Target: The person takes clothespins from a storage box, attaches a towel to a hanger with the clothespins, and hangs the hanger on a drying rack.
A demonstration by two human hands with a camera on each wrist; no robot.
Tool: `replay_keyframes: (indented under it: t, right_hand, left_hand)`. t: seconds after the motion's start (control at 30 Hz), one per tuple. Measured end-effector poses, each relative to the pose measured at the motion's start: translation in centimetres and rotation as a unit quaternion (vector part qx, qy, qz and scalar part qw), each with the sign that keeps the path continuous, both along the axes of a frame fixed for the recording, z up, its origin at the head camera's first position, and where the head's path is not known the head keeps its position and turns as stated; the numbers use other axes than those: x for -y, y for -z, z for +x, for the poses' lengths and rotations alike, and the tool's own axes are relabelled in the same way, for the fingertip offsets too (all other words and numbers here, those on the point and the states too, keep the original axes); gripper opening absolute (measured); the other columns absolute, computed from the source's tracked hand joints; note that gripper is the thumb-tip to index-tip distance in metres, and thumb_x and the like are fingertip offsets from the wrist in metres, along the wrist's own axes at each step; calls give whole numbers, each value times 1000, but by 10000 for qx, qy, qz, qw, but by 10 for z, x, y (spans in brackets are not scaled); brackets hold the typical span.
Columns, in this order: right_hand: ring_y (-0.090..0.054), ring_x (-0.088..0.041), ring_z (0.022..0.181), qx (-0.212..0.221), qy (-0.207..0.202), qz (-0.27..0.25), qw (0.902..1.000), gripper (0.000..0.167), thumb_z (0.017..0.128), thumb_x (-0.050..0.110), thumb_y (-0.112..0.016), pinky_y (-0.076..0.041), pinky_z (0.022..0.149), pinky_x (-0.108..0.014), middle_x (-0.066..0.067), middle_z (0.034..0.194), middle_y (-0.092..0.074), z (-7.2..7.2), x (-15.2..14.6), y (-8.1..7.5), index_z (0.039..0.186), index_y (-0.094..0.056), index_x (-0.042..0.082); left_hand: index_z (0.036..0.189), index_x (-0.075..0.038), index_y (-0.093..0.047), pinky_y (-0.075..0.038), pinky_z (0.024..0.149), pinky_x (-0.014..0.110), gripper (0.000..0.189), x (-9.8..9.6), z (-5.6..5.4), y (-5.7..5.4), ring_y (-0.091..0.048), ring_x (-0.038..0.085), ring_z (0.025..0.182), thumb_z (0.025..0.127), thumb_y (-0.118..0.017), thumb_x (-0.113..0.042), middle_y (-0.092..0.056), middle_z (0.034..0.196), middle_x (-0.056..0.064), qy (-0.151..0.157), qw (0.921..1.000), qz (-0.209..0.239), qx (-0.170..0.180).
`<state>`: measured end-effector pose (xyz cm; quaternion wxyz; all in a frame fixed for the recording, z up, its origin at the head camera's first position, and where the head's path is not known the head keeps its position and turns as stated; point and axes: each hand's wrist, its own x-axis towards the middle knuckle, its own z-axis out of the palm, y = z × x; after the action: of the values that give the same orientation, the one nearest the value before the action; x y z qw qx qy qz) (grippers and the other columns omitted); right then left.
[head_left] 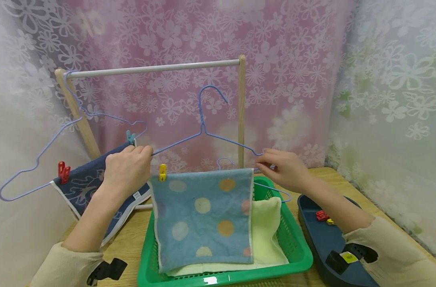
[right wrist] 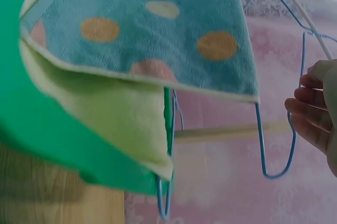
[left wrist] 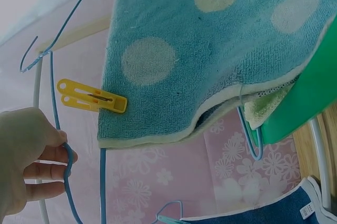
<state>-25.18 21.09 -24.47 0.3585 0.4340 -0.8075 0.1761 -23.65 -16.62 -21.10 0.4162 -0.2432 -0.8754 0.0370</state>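
A blue wire hanger [head_left: 203,127] is held up in front of me, its hook free in the air. My left hand [head_left: 130,169] grips its left shoulder, fingers curled round the wire in the left wrist view. My right hand [head_left: 284,169] pinches the bent wire near its right end. Over the hanger's lower bar hangs a light blue towel [head_left: 193,227] with white, orange and pink dots. One yellow clothespin [head_left: 162,173] clamps the towel's upper left corner to the bar; the upper right corner carries no clothespin.
Behind stands a rack with a metal bar [head_left: 153,69]. On its left hangs another hanger with a navy towel [head_left: 83,175], red clothespin [head_left: 63,172] and teal clothespin [head_left: 130,137]. Below, a green basket [head_left: 304,263] holds a pale yellow towel [head_left: 266,227]. Clothespins [head_left: 322,215] lie in a dark tray [head_left: 316,239].
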Motion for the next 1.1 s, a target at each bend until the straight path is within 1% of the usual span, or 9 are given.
replay_keyframes:
  t: [0.1,0.2,0.37,0.5,0.67,0.73,0.9,1.0,1.1]
  right_hand:
    - [-55,-6,59,-67,133,-164,9998,6,81,2,-66,-45,51,-23,3,71,-60,-1,-14,4,87,-68,5]
    - [-52,-4,56,-3,383,-223,9990,6,80,1,-66,-45,51,-24,6,67,-58,-1,-29,7,82,-67,6]
    - [-49,-1,54,309,922,-182,9951,16,78,-3,-67,-44,50,-24,12,63,-52,0,-52,13,77,-63,12]
    - [-46,-1,51,490,1273,-156,9905,15,81,-1,-65,-43,49,-25,15,61,-48,-1,-69,17,78,-62,13]
    - [-45,-1,50,682,1625,-77,9843,11,84,2,-63,-40,48,-25,13,59,-49,-3,-87,23,82,-63,12]
    - [-46,-1,50,815,1767,-74,9809,10,85,3,-63,-39,48,-26,12,59,-50,-4,-93,26,80,-63,12]
    - [-51,-6,53,1402,2054,-38,9686,14,89,9,-60,-40,50,-28,7,60,-53,-5,-109,35,75,-60,13]
    - [-56,-11,57,1935,2186,12,9564,13,92,12,-56,-44,51,-29,5,65,-57,-7,-120,42,81,-62,8]
    - [-61,-14,61,2458,2303,79,9415,17,94,15,-53,-48,53,-31,4,70,-61,-8,-130,50,89,-64,4]
  left_hand:
    - [67,-6,-49,-24,36,28,18,1,0,1,-37,18,46,80,-58,3,-49,55,4,41,9999,-4,-113]
    - [67,-6,-49,-23,36,28,18,0,-1,0,-37,18,46,79,-58,3,-48,55,4,81,9998,13,-175]
    - [69,-6,-51,-25,35,29,15,0,0,-1,-41,19,48,80,-57,2,-53,59,5,62,10000,59,-34]
    - [70,-6,-51,-26,35,29,14,0,1,0,-40,19,48,79,-59,2,-52,58,5,54,10000,57,-16]
    - [67,-6,-49,-24,35,28,17,1,1,1,-37,18,46,77,-60,3,-47,54,3,101,9999,51,-101]
    - [67,-6,-49,-23,35,28,18,1,1,1,-37,18,46,77,-60,3,-47,54,3,117,9998,45,-127]
    - [67,-7,-48,-24,35,28,19,1,2,0,-38,18,46,76,-60,4,-47,55,4,123,9998,23,-139]
    - [66,-7,-47,-24,35,28,19,1,3,0,-39,18,46,76,-60,4,-48,55,4,102,9999,18,-120]
    - [66,-7,-47,-24,35,28,20,1,4,0,-39,18,46,75,-61,4,-47,55,3,93,9999,13,-120]
